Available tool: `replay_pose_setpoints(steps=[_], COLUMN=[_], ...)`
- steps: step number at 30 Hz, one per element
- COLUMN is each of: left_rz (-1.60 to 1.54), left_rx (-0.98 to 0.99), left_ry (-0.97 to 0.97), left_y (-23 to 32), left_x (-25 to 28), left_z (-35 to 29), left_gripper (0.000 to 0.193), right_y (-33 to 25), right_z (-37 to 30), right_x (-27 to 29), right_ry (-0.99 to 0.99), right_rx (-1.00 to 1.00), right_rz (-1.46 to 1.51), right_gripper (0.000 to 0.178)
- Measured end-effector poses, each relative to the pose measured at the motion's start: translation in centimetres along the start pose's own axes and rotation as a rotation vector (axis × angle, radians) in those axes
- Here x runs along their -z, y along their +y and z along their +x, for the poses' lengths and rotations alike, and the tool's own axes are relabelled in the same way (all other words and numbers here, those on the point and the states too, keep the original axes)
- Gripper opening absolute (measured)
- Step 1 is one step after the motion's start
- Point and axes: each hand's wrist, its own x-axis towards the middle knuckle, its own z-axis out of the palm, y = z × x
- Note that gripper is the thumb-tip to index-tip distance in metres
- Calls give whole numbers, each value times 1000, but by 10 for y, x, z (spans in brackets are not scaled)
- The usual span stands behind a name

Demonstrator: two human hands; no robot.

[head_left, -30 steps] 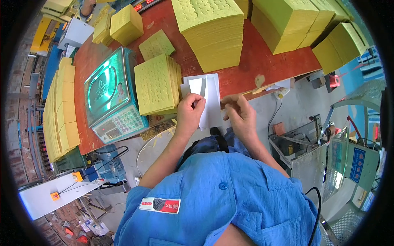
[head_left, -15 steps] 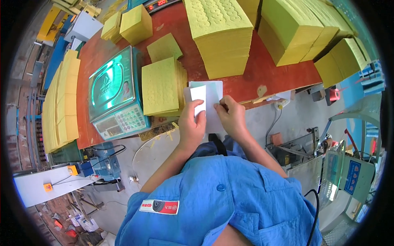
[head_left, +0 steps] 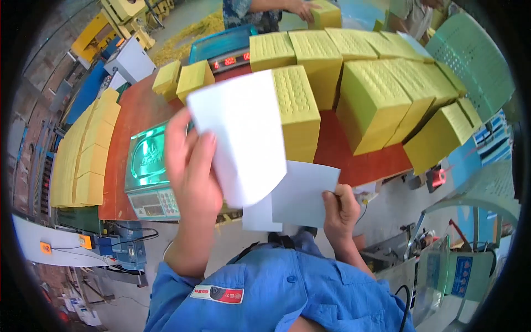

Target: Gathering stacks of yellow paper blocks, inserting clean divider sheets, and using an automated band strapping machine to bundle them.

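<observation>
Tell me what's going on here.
A person in a blue cloth shirt holds white rectangular paper in the left hand and, lower down, pale bluish rectangular paper in the right hand. Beyond, tall yellow rectangular stacks with patterned tops stand on a red table, a metal-topped scale toward its left side. Across it, another person's hand touches a yellow block.
</observation>
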Motion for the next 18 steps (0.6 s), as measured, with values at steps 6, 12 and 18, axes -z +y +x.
replay_pose_setpoints(steps=[6,12,18], left_rz=[33,824,1093], left_rx=[187,90,-43], left_ry=[15,-75,-19], left_y=[-91,-122,-131], left_x=[-12,-20,-18], left_z=[97,112,108], left_gripper=[49,51,48], right_y=[8,29,43], right_z=[36,52,63], right_x=[24,37,41], right_ry=[4,10,-35], right_rx=[-169,-338,-374], right_rz=[246,419,509], right_gripper=[13,14,15])
